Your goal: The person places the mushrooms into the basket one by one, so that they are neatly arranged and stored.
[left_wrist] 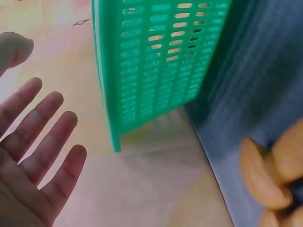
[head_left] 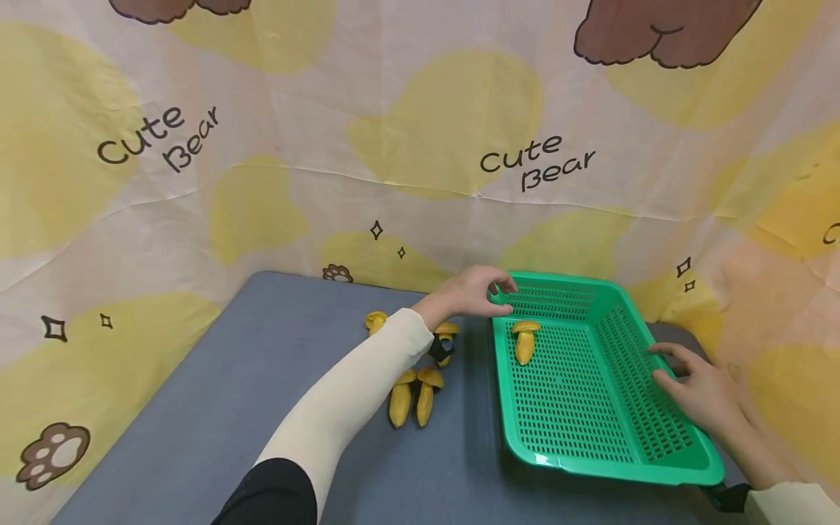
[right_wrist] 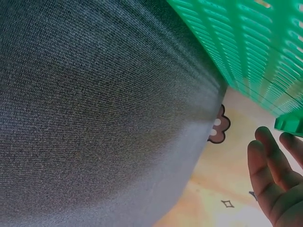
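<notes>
A yellow mushroom (head_left: 525,345) is contained in a green basket (head_left: 564,465) below the left hand's (head_left: 469,292) spread, empty fingers, while the opposite rim is reached by the right hand's (head_left: 704,390) loosely parted, empty fingers.

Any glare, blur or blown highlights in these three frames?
Head: small glint on the near rim of the green basket, soft shadow on the table to its left; left wrist: mushrooms blurred; right wrist: patterned cloth washed out toward the bottom.
</notes>
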`<move>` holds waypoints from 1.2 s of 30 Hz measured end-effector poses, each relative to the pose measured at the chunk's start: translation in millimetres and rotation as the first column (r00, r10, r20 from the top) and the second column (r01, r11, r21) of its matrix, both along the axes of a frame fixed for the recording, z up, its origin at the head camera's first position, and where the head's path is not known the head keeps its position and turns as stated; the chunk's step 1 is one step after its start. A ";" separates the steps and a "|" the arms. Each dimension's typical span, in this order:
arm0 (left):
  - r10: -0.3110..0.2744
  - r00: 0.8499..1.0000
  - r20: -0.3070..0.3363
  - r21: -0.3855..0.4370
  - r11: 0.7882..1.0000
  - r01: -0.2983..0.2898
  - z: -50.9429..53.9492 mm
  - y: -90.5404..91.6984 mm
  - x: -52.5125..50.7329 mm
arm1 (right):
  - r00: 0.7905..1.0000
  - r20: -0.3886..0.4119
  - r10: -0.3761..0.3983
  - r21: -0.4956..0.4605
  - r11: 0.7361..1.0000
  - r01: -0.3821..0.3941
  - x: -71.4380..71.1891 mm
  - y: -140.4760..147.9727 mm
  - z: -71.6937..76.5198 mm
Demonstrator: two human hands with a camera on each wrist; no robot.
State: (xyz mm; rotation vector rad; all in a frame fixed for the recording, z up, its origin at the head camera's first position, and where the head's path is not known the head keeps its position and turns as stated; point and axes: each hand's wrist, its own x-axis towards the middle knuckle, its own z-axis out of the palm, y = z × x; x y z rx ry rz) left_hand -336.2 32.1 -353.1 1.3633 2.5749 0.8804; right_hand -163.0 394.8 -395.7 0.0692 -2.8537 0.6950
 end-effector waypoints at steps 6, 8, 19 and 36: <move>0.014 1.000 -0.012 -0.026 1.000 -0.014 3.9 -23.4 14.6 | 1.000 0.009 0.001 -0.002 1.000 -0.001 0.3 -1.6 1.6; 0.028 1.000 -0.004 -0.030 0.999 -0.028 2.6 -29.3 18.5 | 1.000 0.009 0.003 0.006 1.000 -0.003 1.3 -0.5 1.7; 0.106 0.994 -0.011 -0.071 0.992 -0.107 -0.2 -62.0 43.7 | 1.000 0.004 0.010 0.002 1.000 -0.010 1.4 -1.0 -0.3; 0.132 0.991 0.021 -0.083 0.988 -0.129 -36.1 -118.8 72.3 | 1.000 0.009 0.013 -0.007 1.000 -0.013 1.6 -0.2 0.9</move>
